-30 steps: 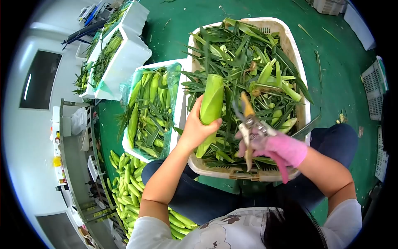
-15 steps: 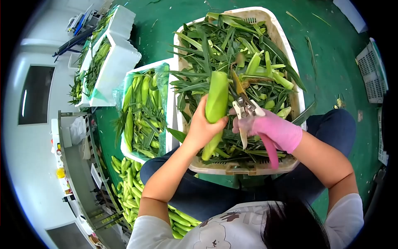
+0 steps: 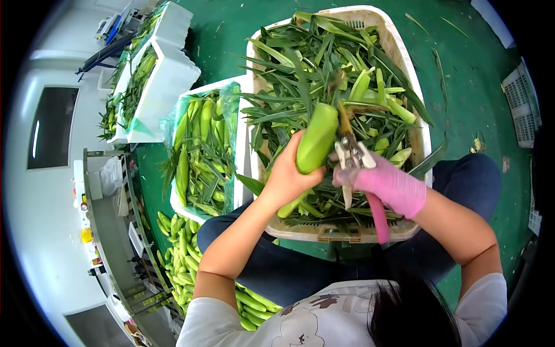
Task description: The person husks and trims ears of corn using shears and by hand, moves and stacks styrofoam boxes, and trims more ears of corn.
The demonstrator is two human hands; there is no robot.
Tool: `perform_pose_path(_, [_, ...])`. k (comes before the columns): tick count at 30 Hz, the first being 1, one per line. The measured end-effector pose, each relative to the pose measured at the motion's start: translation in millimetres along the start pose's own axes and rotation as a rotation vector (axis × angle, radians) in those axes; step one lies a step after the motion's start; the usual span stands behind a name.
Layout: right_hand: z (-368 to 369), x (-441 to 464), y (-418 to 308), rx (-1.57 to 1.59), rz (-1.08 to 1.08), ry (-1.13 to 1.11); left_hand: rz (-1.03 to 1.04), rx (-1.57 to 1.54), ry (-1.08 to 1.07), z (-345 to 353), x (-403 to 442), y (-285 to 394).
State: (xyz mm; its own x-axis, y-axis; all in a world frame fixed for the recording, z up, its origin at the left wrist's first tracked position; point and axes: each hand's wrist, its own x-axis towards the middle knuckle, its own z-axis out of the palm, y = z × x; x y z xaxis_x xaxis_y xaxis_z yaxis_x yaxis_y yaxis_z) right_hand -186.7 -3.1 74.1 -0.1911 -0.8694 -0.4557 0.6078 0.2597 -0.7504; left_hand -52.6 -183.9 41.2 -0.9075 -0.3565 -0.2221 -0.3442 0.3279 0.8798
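My bare left hand (image 3: 293,173) is wrapped round an ear of corn (image 3: 318,137) in its green husk, tilted with its top to the upper right. In a pink glove, my right hand (image 3: 386,184) grips pruning shears (image 3: 350,156) with pale handles. Their blades point up, close beside the ear's top; whether they touch it I cannot tell. A loose pink part of the glove hangs below the palm. Under both hands stands a big white basket (image 3: 417,87) heaped with cut green leaves and husk pieces (image 3: 324,63).
Left of the basket, a foam box (image 3: 245,150) lined with plastic holds corn ears. Trimmed ears (image 3: 188,254) are piled on the green floor (image 3: 462,75) at lower left. More foam boxes (image 3: 167,75) stand at upper left, near a metal rack (image 3: 124,231). Plastic crates (image 3: 520,104) are at right.
The ear in my left hand has shifted slightly right and tilts more to the right. My right hand and the shears have moved a little right. The whole view has shifted slightly too.
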Motion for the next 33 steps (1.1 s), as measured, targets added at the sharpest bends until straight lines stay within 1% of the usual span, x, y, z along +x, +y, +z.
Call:
perform_pose_path(2, [-14.0, 2.6, -14.7, -0.067, 0.082, -0.002, 0.026, 0.045, 0.016, 0.1, -0.9, -2.3])
perform_pose_path(3, [-24.9, 12.8, -1.7, -0.012, 0.03, 0.032, -0.051, -0.088, -0.001, -1.8, -0.8, -3.8])
perform_pose_path(4, [-30.1, 9.0, -9.9, 0.049, 0.005, 0.002, -0.123, -0.221, -0.012, -5.3, -0.2, -5.3])
perform_pose_path(5, [-38.8, 13.1, -4.4, 0.182, -0.072, 0.035, -0.193, -0.356, -0.019, -8.9, -0.4, -6.6])
perform_pose_path(6, [-45.5, 19.7, 1.1, 0.314, -0.149, 0.065, -0.21, -0.431, -0.019, -11.8, -1.5, -8.2])
perform_pose_path(7, [-46.7, 25.3, -3.4, 0.467, -0.077, 0.147, -0.227, -0.505, -0.021, -14.6, -3.1, -8.7])
perform_pose_path(8, [-32.7, 20.7, -7.2, 0.538, -0.075, 0.334, -0.242, -0.577, -0.027, -17.7, -4.2, -7.3])
perform_pose_path(9, [-44.0, 24.1, 12.2, 0.499, 0.027, 0.2, -0.235, -0.562, -0.044, -21.0, -4.9, -3.7])
perform_pose_path(10, [-56.0, 27.4, 32.2, 0.457, 0.127, 0.069, -0.205, -0.505, -0.037, -22.6, -5.2, 0.1])
perform_pose_path(11, [-34.9, 16.8, 24.4, 0.273, 0.157, 0.062, -0.178, -0.448, -0.03, -23.3, -6.5, 2.2])
perform_pose_path(12, [-18.0, 7.1, 18.4, 0.217, 0.204, 0.071, -0.157, -0.395, -0.025, -22.3, -8.2, 1.9])
perform_pose_path(13, [-9.3, 7.2, 13.0, 0.106, 0.109, 0.104, -0.045, -0.226, 0.033, -19.2, -9.4, -6.3])
perform_pose_path(14, [-5.6, 9.1, 9.9, -0.003, 0.018, 0.134, 0.153, 0.28, 0.13, -19.3, -12.2, -5.6])
perform_pose_path(15, [-11.2, 13.8, 5.6, -0.034, -0.077, 0.157, 0.217, 0.366, 0.078, -19.6, -13.2, -1.4])
perform_pose_path(16, [-6.5, 11.6, -7.9, 0.076, 0.015, 0.246, 0.287, 0.454, 0.029, -21.8, -11.8, 9.8])
perform_pose_path(18, [-21.2, 23.6, 7.4, -0.037, 0.125, 0.171, 0.37, 0.603, 0.04, -17.5, -11.0, 7.9])
perform_pose_path(20, [1.8, 9.0, 5.0, 0.018, 0.028, 0.001, 0.425, 0.756, 0.053, -12.4, -15.8, 22.6])
perform_pose_path(21, [5.9, 8.9, 8.7, 0.019, 0.03, 0.009, 0.407, 0.747, 0.01, -12.7, -18.2, 25.4])
perform_pose_path(23, [14.0, 8.9, 15.8, 0.02, 0.035, 0.026, 0.446, 0.586, 0.292, -7.0, -21.1, 16.0])
perform_pose_path(24, [12.5, 11.1, 21.5, 0.058, -0.003, 0.004, 0.465, 0.504, 0.434, -4.6, -20.2, 9.8])
perform_pose_path(25, [13.4, 10.8, 21.2, 0.045, -0.007, 0.001, 0.304, 0.144, 0.335, -5.2, -19.1, 1.8])
perform_pose_path(26, [14.9, 11.6, 19.5, 0.033, -0.016, -0.002, 0.138, -0.32, 0.3, -5.9, -18.0, -6.2])
perform_pose_path(27, [16.2, 13.0, 17.7, 0.02, -0.029, -0.006, -0.024, -0.699, 0.346, -6.5, -17.0, -14.1])
perform_pose_path(28, [16.8, 14.1, 21.1, 0.032, -0.013, -0.029, -0.162, -1.027, 0.128, -8.2, -16.1, -10.9])
perform_pose_path(29, [20.0, 17.5, 28.2, -0.045, -0.1, -0.039, -0.196, -1.115, 0.101, 0.3, -19.1, -5.7])
perform_pose_path(30, [22.5, 21.0, 32.3, -0.123, -0.182, -0.051, -0.216, -1.169, 0.156, 1.6, -21.0, -0.8])
perform_pose_path(31, [19.4, 18.4, 20.7, -0.652, -0.151, 0.048, -0.179, -1.121, 0.199, -2.5, -18.9, -1.3])
perform_pose_path(32, [18.4, 15.8, 17.2, -0.777, -0.204, 0.139, -0.143, -1.071, 0.239, -7.2, -14.6, -2.0])
perform_pose_path(33, [16.2, 15.7, 8.7, -0.857, -0.218, 0.183, -0.073, -0.801, 0.289, -13.2, -11.1, -5.5])
